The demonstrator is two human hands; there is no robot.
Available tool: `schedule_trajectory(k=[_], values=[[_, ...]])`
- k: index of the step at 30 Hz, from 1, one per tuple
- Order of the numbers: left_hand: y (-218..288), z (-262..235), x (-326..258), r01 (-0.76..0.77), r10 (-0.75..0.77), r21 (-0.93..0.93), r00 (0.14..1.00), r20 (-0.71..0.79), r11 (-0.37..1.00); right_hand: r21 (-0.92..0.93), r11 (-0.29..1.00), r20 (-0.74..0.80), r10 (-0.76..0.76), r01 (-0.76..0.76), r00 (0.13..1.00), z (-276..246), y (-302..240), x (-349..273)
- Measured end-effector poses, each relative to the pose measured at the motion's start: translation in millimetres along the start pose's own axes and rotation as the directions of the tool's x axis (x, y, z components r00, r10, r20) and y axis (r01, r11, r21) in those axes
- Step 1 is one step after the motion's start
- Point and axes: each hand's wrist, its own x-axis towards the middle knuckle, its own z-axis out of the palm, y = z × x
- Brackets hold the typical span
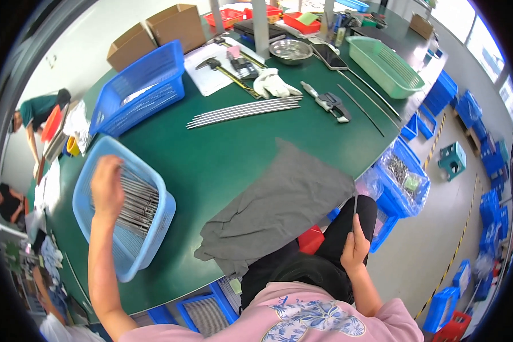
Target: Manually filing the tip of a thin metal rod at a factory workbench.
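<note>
My left hand (107, 185) is over the light blue basket (168, 211), its fingers curled; what they hold, if anything, is hidden. In that basket lies a pile of thin metal rods (138, 208), side by side. My right hand (355, 248), low beside my lap, is closed on a slim metal rod (355, 204) that points up toward the table edge. A crumpled dark grey cloth (279, 199) spreads over the table's front edge, close to this rod.
Several longer metal rods (245, 112) lie across the green table (211, 162). Beyond them are white gloves (275, 84), a digital micrometer (328, 102), calipers (228, 74) and a metal bowl (290, 51). A blue basket (139, 91) stands far left, a green one (385, 65) far right.
</note>
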Motion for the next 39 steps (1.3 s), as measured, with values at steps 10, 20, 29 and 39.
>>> schedule_trajectory(k=[10, 20, 29, 39], values=[[203, 8, 139, -0.502, 0.466, -0.100, 0.848, -0.254, 0.859, 0.038, 0.999, -0.051, -0.016, 0.018, 0.999, 7, -2, 8], [276, 112, 48, -0.475, 0.561, -0.342, 0.798, 0.219, 0.811, 0.098, 0.982, -0.067, -0.157, 0.163, 0.985, 11, -22, 13], [280, 124, 46, -0.283, 0.420, -0.526, 0.893, 0.160, 0.802, 0.006, 0.987, -0.012, -0.159, 0.159, 0.987, 16, -25, -2], [278, 128, 49, -0.222, 0.379, -0.614, 0.915, 0.137, 0.757, -0.007, 0.987, 0.014, -0.160, 0.160, 0.987, 20, -25, -2]])
